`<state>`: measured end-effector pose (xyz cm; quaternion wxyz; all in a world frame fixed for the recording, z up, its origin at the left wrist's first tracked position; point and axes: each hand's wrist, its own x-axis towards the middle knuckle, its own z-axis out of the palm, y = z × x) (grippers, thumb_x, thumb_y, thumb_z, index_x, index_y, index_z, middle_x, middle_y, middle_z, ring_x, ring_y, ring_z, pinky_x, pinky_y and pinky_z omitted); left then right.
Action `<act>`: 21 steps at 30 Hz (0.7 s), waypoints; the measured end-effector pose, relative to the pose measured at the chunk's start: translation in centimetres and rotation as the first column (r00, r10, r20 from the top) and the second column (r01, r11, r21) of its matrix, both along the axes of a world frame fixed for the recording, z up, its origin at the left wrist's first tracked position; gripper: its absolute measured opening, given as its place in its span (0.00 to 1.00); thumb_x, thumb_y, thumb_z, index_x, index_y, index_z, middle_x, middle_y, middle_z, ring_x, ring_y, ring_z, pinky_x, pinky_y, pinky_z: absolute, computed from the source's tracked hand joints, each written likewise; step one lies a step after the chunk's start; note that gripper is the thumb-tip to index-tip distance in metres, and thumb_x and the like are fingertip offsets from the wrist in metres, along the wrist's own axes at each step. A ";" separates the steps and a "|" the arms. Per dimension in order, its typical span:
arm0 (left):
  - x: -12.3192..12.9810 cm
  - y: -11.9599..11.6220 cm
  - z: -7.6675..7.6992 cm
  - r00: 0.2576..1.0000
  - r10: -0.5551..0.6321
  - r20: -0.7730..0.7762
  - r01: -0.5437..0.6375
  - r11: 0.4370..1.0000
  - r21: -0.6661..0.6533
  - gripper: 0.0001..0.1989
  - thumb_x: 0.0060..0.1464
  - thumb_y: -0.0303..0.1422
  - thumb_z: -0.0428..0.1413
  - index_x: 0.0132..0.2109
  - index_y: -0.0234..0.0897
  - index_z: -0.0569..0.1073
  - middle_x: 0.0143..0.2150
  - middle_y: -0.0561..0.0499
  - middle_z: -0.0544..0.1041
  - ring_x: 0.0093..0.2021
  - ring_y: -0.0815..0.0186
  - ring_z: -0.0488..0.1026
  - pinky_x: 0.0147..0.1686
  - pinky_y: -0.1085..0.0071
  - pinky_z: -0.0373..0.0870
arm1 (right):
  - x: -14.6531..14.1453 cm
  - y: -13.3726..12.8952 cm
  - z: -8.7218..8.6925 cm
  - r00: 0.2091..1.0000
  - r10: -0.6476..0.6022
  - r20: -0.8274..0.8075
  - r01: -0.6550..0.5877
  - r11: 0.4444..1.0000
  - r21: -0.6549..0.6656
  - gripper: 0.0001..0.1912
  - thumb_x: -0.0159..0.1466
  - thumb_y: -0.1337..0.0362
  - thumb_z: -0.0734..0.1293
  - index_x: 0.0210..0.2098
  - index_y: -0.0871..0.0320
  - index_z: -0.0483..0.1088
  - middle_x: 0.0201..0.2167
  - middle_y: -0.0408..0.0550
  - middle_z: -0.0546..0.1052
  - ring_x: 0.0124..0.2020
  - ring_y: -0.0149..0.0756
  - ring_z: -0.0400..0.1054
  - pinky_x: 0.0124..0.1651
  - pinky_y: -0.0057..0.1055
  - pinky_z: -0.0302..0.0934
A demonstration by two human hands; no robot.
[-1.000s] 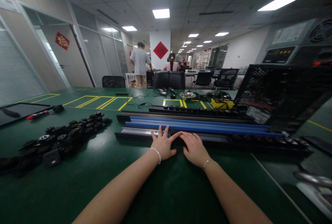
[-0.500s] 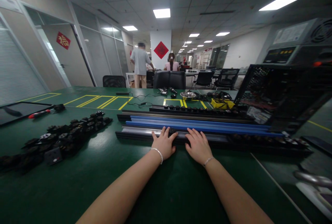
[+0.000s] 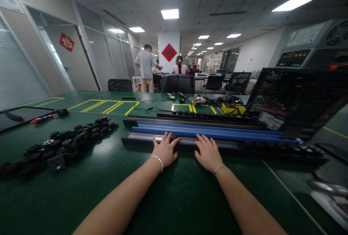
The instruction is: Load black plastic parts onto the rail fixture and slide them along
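Note:
A long black rail with a silvery channel (image 3: 146, 139) lies across the table in front of me. In that channel sits a small black block (image 3: 174, 136), probably a socket module, partly hidden by my fingers. My left hand (image 3: 164, 151) has its fingers around this block and rests on the rail. To the right, my right hand (image 3: 208, 153) lies on the same rail, fingers spread, holding nothing. Several dark modules (image 3: 272, 145) line the rail's right end. Directly behind runs a blue rail (image 3: 212, 132).
A pile of black modules (image 3: 78, 139) covers the left of the green table (image 3: 108, 195). Behind the rails are a metal bowl (image 3: 197, 100) and a yellow item (image 3: 233, 109). An open computer case (image 3: 296, 100) stands at right. Two people are visible farther back.
My left hand has shifted a little to the left along the rail, and the black block has moved with it. My right hand stays in place.

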<state>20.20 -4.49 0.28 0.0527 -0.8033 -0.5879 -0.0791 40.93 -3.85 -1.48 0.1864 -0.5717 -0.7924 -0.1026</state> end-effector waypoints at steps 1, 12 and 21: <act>-0.2 0.0 0.0 1.000 0.003 -0.007 -0.003 1.000 0.006 0.31 0.49 0.44 0.49 0.60 0.55 0.51 0.65 0.45 0.51 0.65 0.51 0.40 0.50 0.31 0.40 | 0.0 0.0 0.0 1.000 0.000 -0.003 0.000 1.000 -0.002 0.16 0.57 0.63 0.58 0.45 0.53 0.67 0.59 0.46 0.60 0.60 0.41 0.48 0.60 0.46 0.37; -1.5 -0.3 0.6 0.997 0.057 -0.049 -0.055 0.998 0.032 0.30 0.50 0.45 0.49 0.60 0.52 0.54 0.64 0.44 0.53 0.65 0.52 0.40 0.54 0.34 0.34 | 0.0 0.0 0.1 1.000 0.001 -0.011 -0.001 1.000 -0.025 0.16 0.57 0.63 0.58 0.44 0.53 0.67 0.60 0.46 0.59 0.61 0.41 0.47 0.60 0.45 0.37; -2.9 -0.5 0.8 0.996 0.083 -0.037 -0.082 0.996 0.029 0.28 0.51 0.44 0.48 0.59 0.52 0.55 0.64 0.44 0.53 0.65 0.53 0.41 0.54 0.35 0.35 | 0.0 -0.1 0.2 1.000 -0.004 -0.024 0.003 0.999 -0.037 0.16 0.57 0.63 0.58 0.44 0.54 0.67 0.60 0.46 0.59 0.61 0.40 0.47 0.60 0.45 0.37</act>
